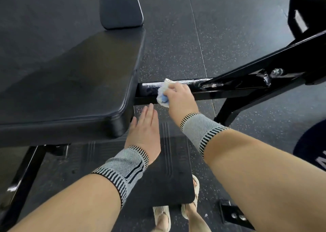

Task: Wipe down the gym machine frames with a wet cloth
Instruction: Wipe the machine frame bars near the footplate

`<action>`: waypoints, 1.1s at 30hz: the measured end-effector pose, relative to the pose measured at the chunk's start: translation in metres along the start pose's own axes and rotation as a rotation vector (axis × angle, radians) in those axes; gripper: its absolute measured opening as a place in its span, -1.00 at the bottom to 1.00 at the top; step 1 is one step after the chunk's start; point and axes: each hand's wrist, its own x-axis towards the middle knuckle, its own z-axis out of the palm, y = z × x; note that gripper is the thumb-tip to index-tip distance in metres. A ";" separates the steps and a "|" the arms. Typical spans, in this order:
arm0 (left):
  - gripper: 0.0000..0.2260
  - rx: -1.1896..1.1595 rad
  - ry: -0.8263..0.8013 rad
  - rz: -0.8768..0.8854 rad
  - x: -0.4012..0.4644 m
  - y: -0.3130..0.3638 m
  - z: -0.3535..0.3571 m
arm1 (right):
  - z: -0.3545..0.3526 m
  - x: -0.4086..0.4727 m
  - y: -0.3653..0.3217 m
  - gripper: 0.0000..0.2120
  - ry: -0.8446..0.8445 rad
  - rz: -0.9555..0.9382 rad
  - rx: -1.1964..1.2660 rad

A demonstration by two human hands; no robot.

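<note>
A black steel frame bar (194,88) of the gym machine runs left to right at mid-frame, glossy and streaked where wet. My right hand (180,97) grips a bunched white and blue cloth (163,95) and presses it against the bar near its left end. Just below and to the left, my left hand (143,127) hovers flat with straight fingers and holds nothing, beside the corner of the black padded seat (70,83). Both wrists wear grey striped wrist supports.
A padded backrest (120,5) rises behind the seat. A diagonal frame arm (264,60) with a bolt joins the bar at right. A black footplate (165,170) lies below my hands, with my sandalled feet (162,216) beneath it. The speckled rubber floor (176,43) surrounds the machine.
</note>
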 end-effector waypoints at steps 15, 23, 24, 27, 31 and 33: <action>-0.33 -0.052 -0.236 0.299 0.022 0.094 0.130 | 0.107 -0.152 0.137 -0.69 -0.068 0.617 0.318; -0.40 0.076 -0.234 0.268 0.135 0.112 0.269 | 0.247 -0.131 0.230 -0.68 -0.060 0.612 0.374; -0.42 0.102 -0.214 0.267 0.151 0.111 0.281 | 0.263 -0.123 0.238 -0.69 -0.055 0.599 0.375; -0.44 0.131 -0.142 0.239 0.193 0.105 0.312 | 0.303 -0.097 0.259 -0.69 -0.005 0.553 0.391; -0.50 0.151 -0.061 0.183 0.232 0.103 0.345 | 0.347 -0.055 0.279 -0.64 0.061 0.411 0.277; -0.51 0.194 -0.010 0.182 0.243 0.106 0.358 | 0.371 -0.034 0.285 -0.57 -0.003 0.302 0.156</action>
